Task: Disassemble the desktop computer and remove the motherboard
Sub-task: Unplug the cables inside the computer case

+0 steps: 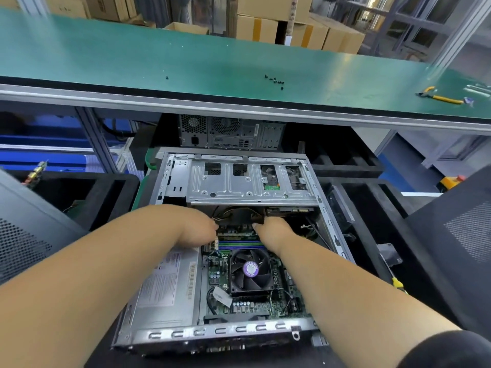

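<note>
Head view shows me the open desktop case (170, 333) lying flat below the green workbench (186, 57), its side panel off and the inside facing up. The motherboard (281, 293) is in the right half of the case, with the black CPU fan (251, 270) on it and the silver power supply (164, 285) just beside it on the left.

My left hand (198, 227) reaches over the power supply to the far edge of the board. Its fingers are curled down near the white connector (216, 241) and the thin wires there, but I cannot tell if they really pinch something. My right hand (273, 231) is beside it, fingers bent under the drive cage (247, 181), touching a dark part; the grip is hidden from me.

The room is narrow here: the drive cage hangs over the far edge of the board, and the case walls close both sides. The near rim of the case is low and open.

On the workbench lie small black screws (275, 81) and yellow-handled pliers (441, 96), well apart. A second computer tower (231, 132) stands under the bench. A screwdriver with a yellow handle (397, 284) lies right of the case.
</note>
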Demonstrator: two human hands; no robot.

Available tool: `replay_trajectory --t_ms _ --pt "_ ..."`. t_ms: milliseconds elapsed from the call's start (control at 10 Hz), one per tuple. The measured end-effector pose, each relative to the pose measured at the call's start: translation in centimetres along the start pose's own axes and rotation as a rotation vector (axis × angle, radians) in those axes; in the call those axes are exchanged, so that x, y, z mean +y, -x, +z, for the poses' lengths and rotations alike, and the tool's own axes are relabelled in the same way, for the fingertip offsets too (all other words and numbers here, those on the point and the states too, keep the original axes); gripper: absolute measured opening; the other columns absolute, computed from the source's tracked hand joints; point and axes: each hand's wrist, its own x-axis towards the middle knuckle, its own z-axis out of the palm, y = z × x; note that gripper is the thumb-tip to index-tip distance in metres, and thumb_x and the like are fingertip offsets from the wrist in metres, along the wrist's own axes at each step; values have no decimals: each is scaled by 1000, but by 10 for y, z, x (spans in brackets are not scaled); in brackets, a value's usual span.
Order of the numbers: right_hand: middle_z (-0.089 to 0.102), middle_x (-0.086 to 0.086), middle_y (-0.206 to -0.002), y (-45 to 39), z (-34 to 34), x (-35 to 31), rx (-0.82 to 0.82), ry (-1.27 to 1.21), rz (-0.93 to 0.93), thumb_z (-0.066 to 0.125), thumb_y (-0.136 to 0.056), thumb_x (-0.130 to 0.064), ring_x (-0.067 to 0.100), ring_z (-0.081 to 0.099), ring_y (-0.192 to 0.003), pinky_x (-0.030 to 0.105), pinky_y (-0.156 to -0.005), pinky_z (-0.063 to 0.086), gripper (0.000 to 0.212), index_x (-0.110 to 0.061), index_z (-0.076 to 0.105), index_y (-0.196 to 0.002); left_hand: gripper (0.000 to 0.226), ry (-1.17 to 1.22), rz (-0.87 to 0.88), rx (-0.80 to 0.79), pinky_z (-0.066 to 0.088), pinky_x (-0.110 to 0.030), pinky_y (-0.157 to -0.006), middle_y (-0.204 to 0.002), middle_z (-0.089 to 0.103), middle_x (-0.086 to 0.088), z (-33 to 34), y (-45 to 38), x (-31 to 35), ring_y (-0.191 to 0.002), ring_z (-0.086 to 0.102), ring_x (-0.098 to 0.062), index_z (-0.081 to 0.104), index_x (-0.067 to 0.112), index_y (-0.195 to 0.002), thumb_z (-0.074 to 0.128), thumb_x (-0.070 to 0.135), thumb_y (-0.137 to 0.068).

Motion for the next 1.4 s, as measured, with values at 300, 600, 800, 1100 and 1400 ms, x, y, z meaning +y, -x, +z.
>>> replay_trajectory --t_ms 300,600,800,1100,1400 --pt "43 17 -146 31 -9 -21 -139 343 -168 38 -104 -41 33 47 -128 34 -101 39 53 -6 43 -143 43 278 95 212 21 -29 -112 -152 34 9 -3 32 -35 -139 31 -13 37 39 -144 32 39 -102" --pt "66 5 -113 47 -4 -45 -75 246 -372 56 -96 -36 22 60 -101 30 -85 48 28 -20 69 -114 33 518 230 514 39 -27 -94 -127 57 12 25 28 -51 -104 50 -4 58 36 -125 35 33 -102" --pt "68 -1 -104 58 -8 -51 -126 195 -350 65 -89 -34 21 64 -95 30 -82 52 25 -25 69 -111 31 584 292 642 37 -24 -84 -118 59 13 31 20 -52 -99 49 -3 63 33 -119 38 28 -101" --pt "68 0 -104 56 26 -75 -176 614 -492 72 -77 -34 21 62 -92 30 -77 50 34 -21 67 -108 32 562 239 813 39 -21 -86 -117 57 12 44 14 -49 -101 49 -4 63 28 -115 41 17 -95" --pt "54 1 -67 35 38 -84 -169 770 -555 66 -80 -35 26 55 -70 35 -68 52 25 -20 52 -66 32 505 201 810 41 -23 -84 -111 57 12 45 18 -46 -99 53 -5 66 28 -109 40 16 -94"
